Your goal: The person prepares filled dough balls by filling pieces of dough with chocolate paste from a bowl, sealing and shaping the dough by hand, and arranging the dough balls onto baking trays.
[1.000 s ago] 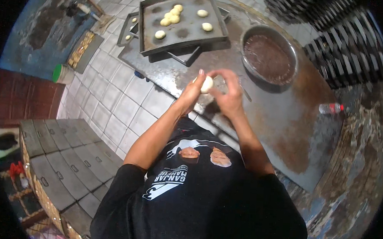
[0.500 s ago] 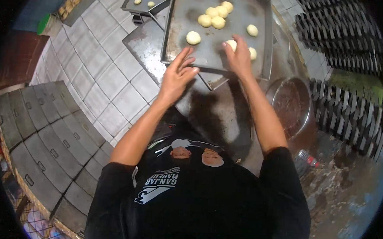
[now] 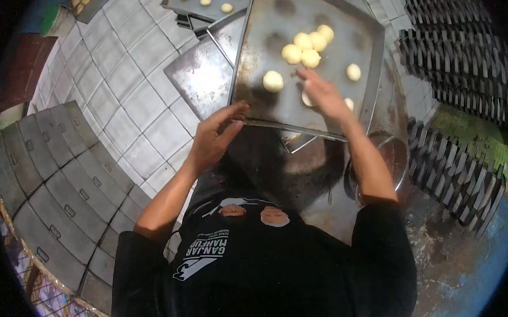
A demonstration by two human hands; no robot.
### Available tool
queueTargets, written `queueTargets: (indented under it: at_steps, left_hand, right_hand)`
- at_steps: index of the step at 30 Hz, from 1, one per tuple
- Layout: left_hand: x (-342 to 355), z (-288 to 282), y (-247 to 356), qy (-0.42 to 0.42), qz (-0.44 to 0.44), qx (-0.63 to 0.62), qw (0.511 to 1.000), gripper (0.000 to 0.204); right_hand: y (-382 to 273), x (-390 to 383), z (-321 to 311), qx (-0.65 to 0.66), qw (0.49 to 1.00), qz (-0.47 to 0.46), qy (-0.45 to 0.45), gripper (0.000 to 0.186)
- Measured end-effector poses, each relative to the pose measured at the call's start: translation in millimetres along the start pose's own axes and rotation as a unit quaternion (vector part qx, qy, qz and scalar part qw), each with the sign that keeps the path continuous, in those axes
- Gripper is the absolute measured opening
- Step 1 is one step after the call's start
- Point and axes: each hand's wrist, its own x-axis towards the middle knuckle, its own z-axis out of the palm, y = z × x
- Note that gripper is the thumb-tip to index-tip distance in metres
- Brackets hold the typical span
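Observation:
A grey metal baking tray (image 3: pixel 259 61) lies in front of me, carrying pale yellow dough balls. Several of them sit clustered as a group (image 3: pixel 308 48) toward the middle. One dough ball (image 3: pixel 273 81) is apart on the left, another (image 3: pixel 353 72) on the right. My right hand (image 3: pixel 323 96) is over the near part of the tray, fingers stretched out and slightly blurred. It partly covers a dough ball (image 3: pixel 308 99) beneath it and one more (image 3: pixel 349 104) beside the wrist. My left hand (image 3: pixel 215 134) is at the tray's near left corner, fingers bent and apart, holding no dough.
A second tray (image 3: pixel 181 5) with small dough balls stands at the far left. Closed grey tins (image 3: pixel 62 194) line the left side. A round metal bowl (image 3: pixel 394 160) is right of my forearm. Dark stacked metal racks or moulds (image 3: pixel 449 59) stand at the right.
The tray and its dough appear lower and farther right in the view. My right fingers have gone from closing around a dough ball to stretching out above it. My left hand is lower, near the corner.

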Motion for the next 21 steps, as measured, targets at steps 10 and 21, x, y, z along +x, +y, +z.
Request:
queueTargets:
  at_steps: [10,21]
  left_hand:
    - [2.7,77.5,16.4,0.053,0.09,0.068,0.992,0.031]
    - [-145.4,246.2,-16.9,-0.131,-0.064,-0.11,0.983,0.037]
  right_hand:
    - [-72.0,-18.2,26.7,0.188,0.896,0.171,0.365,0.037]
    - [-104.7,-337.6,196.6,0.217,0.818,0.092,0.525,0.035]
